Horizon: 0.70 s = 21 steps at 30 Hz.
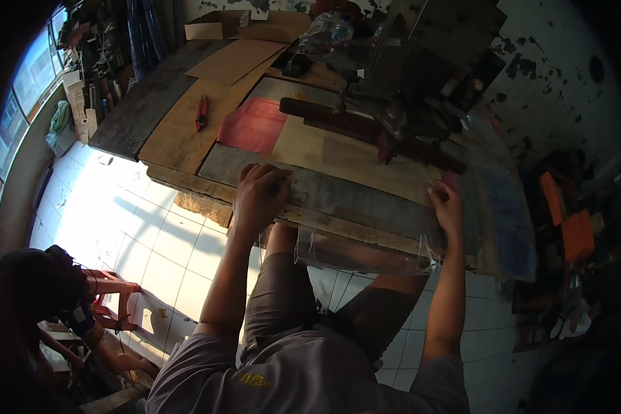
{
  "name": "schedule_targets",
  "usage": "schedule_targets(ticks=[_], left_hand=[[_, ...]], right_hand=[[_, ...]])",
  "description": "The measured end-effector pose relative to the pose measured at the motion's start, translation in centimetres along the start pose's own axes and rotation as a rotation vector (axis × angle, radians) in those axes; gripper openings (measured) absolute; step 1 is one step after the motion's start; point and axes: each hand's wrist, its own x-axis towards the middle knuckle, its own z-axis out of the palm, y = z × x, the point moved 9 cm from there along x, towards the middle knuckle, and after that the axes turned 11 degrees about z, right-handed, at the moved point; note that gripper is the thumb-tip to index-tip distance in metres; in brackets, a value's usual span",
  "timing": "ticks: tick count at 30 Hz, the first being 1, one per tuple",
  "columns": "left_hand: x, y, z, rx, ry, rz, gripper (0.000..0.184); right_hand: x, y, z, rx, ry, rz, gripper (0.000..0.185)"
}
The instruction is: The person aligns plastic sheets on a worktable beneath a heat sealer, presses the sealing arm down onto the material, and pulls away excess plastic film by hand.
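Sunlit white tile floor [186, 255], peeling pale wall [552, 90], bright window [31, 76] left

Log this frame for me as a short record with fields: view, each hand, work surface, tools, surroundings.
View: head camera, looking down
Left hand: fingers curled, at the near edge of the bench; grip unclear
Right hand: thumb and fingers pinched, apparently on clear film that hangs over the near edge
Work surface: red sheet under one end of the machine's dark bar
Tools: red cutter, untouched
Surroundings: cardboard; another person beside a red stool
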Motion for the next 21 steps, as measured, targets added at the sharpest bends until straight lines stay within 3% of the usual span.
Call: schedule_targets(ticks=[4,10,13,19,21], left_hand=[[0.0,0.1,-0.1,-0.003,-0.008,0.000,0.018],[0.1,1.5,-0.4,-0.080,-0.011,-0.013,0.028],[-0.1,6.1,0.2,-0.379,-0.074,0.036,0.033],[-1.4,16.8,4.3,-0.711,-0.505,0.224,0.036],[-1.6,18.9,5.0,-0.750,-0.434,0.365,0.044]], right_hand=[[-0.4,-0.6,-0.4,0.157,0.006,0.113,0.026],[-7.5,-3.4,-5.7,0.470,0.249,-0.069,0.023],[-11.3,-2.8,-7.0,0.607,0.328,-0.045,0.022],[-15.8,-6.0,-8.7,0.608,0.362,-0.141,0.020],[-17.0,-6.5,-9.3,0.561,0.377,-0.178,0.020]])
